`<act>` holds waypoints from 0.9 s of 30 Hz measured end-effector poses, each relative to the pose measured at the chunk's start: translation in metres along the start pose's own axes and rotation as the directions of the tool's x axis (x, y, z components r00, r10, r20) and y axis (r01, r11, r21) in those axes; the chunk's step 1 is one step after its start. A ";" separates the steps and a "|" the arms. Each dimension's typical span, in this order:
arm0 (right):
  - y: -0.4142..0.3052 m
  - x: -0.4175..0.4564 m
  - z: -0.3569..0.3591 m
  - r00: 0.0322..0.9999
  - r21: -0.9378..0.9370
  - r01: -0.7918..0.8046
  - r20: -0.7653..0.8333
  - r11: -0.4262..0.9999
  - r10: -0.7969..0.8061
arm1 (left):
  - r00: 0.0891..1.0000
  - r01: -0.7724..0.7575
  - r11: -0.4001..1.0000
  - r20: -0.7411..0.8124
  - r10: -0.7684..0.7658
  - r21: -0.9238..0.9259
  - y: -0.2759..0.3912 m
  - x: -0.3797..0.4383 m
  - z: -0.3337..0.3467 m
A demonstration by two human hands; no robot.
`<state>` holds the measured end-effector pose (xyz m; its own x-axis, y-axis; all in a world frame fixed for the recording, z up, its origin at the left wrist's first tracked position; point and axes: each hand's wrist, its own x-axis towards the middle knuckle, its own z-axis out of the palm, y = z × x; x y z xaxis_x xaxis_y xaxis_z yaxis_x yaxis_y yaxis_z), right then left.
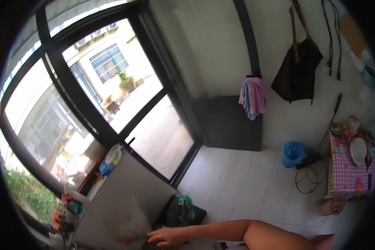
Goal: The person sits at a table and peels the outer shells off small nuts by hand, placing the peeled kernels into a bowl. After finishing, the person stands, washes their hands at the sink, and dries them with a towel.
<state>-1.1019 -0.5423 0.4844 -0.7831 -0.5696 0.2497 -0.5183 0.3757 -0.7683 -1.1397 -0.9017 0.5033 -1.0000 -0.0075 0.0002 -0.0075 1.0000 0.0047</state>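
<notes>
My right hand (165,236) reaches in from the lower right with the arm stretched out and its fingers somewhat apart. Just beyond the fingertips a blurred, translucent plastic bag (128,220) hangs against the grey side panel (122,184); whether the fingers touch it cannot be made out. Something dark lies under the hand, too unclear to name. Above the hand stands a dark bin (200,215) with a black and green bag (182,207) in it. My left hand is out of view.
A framed glass door (156,125) shows a yard outside. Bottles and packets line the ledge at left. On the tiled floor stand a blue-lined bin (293,153) and a pink bucket (328,208), near a table with a checked cloth (343,175). A dark apron (298,73) hangs on the wall.
</notes>
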 end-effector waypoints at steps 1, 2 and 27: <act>0.015 -0.002 -0.007 1.000 0.152 -0.012 -0.014 0.988 0.014 | 1.000 -0.007 0.999 0.004 0.007 0.052 0.021 0.006 -0.004; 0.044 -0.004 -0.008 0.992 -0.112 -0.016 -0.127 0.994 0.002 | 0.997 -0.080 0.992 0.025 0.078 0.097 0.031 0.018 -0.003; 0.357 -0.561 -0.546 -0.420 0.728 0.395 -0.398 0.559 0.815 | 0.707 -0.630 0.754 0.539 0.458 0.187 0.555 0.323 0.106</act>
<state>-1.0354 0.3109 0.3919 -0.2304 0.8368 -0.4967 -0.3491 -0.5475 -0.7605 -1.4667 -0.3488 0.4003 -0.7109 0.4550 -0.5362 0.6243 0.7593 -0.1834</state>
